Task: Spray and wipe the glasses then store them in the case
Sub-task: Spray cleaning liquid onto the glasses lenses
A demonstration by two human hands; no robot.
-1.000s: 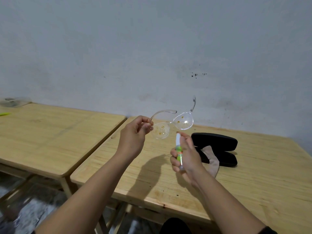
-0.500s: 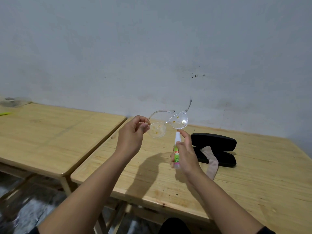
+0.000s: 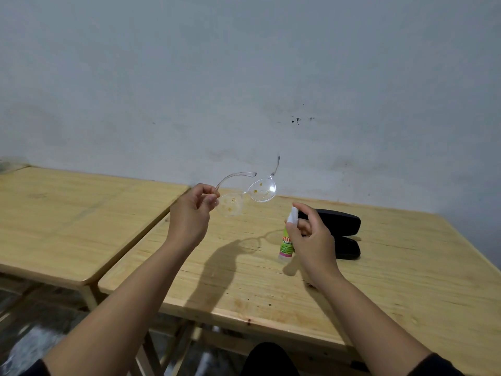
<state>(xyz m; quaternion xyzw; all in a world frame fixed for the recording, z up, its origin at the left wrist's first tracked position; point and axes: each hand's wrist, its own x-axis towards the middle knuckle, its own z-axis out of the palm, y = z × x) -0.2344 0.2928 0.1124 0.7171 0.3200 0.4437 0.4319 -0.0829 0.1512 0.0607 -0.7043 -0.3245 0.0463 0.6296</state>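
Observation:
Clear-framed glasses (image 3: 253,194) with yellowish spots on both lenses hang in the air above the table, arms unfolded. My left hand (image 3: 191,215) pinches them at the left hinge. My right hand (image 3: 311,240) holds a small green and white spray bottle (image 3: 287,240) upright, its index finger resting on the white nozzle, below and to the right of the lenses. A black glasses case (image 3: 344,226) lies open on the table behind my right hand. The wiping cloth is hidden by that hand.
The light wooden table (image 3: 393,280) stands against a grey wall. A second wooden table (image 3: 67,213) adjoins it on the left, with a narrow gap between them. Grey floor shows below the near edges.
My right hand has moved the spray bottle right and down, away from the lenses, and turned it upright. The glasses have tilted a little in my left hand.

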